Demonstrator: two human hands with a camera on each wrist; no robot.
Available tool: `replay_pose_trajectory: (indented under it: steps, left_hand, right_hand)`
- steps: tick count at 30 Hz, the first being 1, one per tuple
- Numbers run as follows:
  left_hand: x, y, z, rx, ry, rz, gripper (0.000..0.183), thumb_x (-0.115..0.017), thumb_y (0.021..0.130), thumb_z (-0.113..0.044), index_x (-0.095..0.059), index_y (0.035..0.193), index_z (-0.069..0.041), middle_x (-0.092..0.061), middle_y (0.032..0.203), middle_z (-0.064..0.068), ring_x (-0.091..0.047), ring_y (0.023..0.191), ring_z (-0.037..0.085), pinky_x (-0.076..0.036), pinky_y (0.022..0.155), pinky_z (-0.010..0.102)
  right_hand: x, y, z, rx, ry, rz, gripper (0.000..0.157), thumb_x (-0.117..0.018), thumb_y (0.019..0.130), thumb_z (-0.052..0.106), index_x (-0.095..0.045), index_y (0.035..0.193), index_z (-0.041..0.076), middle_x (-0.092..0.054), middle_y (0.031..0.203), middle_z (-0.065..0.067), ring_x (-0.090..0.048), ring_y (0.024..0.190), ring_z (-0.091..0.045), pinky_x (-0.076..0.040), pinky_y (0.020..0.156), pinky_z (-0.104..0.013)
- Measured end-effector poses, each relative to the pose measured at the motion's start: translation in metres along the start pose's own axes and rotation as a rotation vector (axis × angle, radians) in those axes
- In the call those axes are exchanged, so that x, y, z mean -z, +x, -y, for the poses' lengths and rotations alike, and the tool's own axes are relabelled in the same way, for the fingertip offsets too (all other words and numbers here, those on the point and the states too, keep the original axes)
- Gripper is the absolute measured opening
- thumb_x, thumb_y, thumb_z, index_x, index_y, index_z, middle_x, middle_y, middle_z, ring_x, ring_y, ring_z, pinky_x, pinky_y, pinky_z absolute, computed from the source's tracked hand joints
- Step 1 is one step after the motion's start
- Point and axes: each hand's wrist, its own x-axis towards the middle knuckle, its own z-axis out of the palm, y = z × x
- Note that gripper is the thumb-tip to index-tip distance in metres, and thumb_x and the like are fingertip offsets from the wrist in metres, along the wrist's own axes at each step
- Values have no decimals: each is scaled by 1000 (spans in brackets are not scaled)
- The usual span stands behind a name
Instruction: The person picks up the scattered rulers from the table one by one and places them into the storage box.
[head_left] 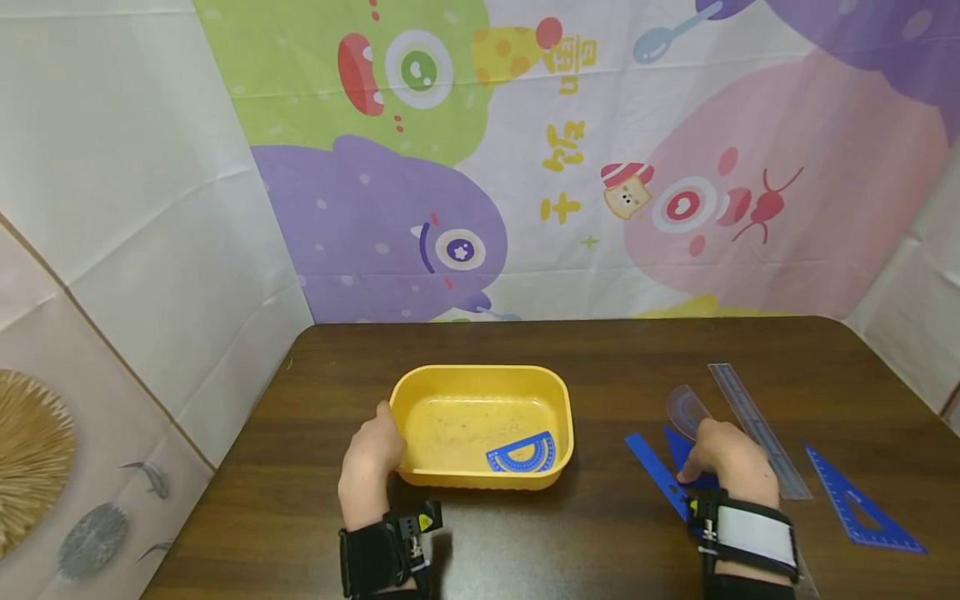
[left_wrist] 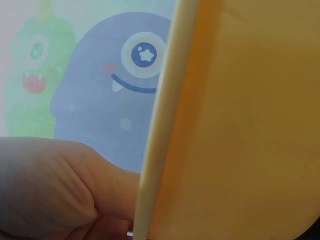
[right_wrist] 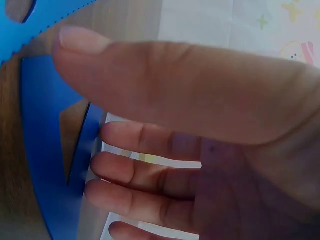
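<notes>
A yellow plastic tub point(head_left: 480, 481) stands left of centre on the table, with a blue protractor point(head_left: 542, 440) lying inside it. My left hand point(head_left: 372, 450) touches the tub's left side; in the left wrist view its thumb passes behind the rim point(left_wrist: 165, 115), and its other fingers are hidden. Farther right, my right hand point(head_left: 731, 458) is over a blue set square point(head_left: 678, 447), which it partly covers. In the right wrist view the thumb point(right_wrist: 150, 90) stands apart from the fingers, nothing visibly held between them. Beside that hand lies a blue straight ruler point(head_left: 654, 471).
Behind the right hand lie a clear protractor point(head_left: 684, 407) and a long clear ruler point(head_left: 738, 400). Another blue set square point(head_left: 840, 492) is at the right. The brown table point(head_left: 262, 500) meets a cartoon-printed cloth point(head_left: 555, 275) at the back.
</notes>
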Motion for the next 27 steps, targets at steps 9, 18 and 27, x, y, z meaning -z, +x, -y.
replay_pose_trajectory:
  steps: [9, 18, 27]
  left_hand:
    - [0, 1, 1, 2, -5, -1, 54, -44, 91, -4, -19, 138, 6, -49, 87, 17, -50, 71, 26, -38, 58, 30]
    - [-1, 1, 0, 5, -10, -1, 54, -45, 91, -5, -20, 138, 4, -49, 87, 17, -50, 71, 26, -38, 58, 30]
    - [-1, 1, 0, 7, -8, -2, 55, -45, 91, -6, -18, 139, 4, -49, 88, 17, -50, 71, 26, -38, 58, 29]
  right_hand:
    - [-5, 4, -1, -15, -25, -28, 80, -84, 58, 25, -42, 114, -15, -43, 110, -40, -44, 100, -56, -34, 81, -63]
    - [-6, 7, -1, -22, -41, -34, 80, -84, 56, 24, -44, 113, -15, -44, 111, -39, -42, 101, -55, -34, 82, -62]
    - [-6, 7, 0, -21, -31, -7, 83, -85, 56, 29, -42, 111, -16, -45, 108, -41, -42, 100, -56, -35, 82, -62]
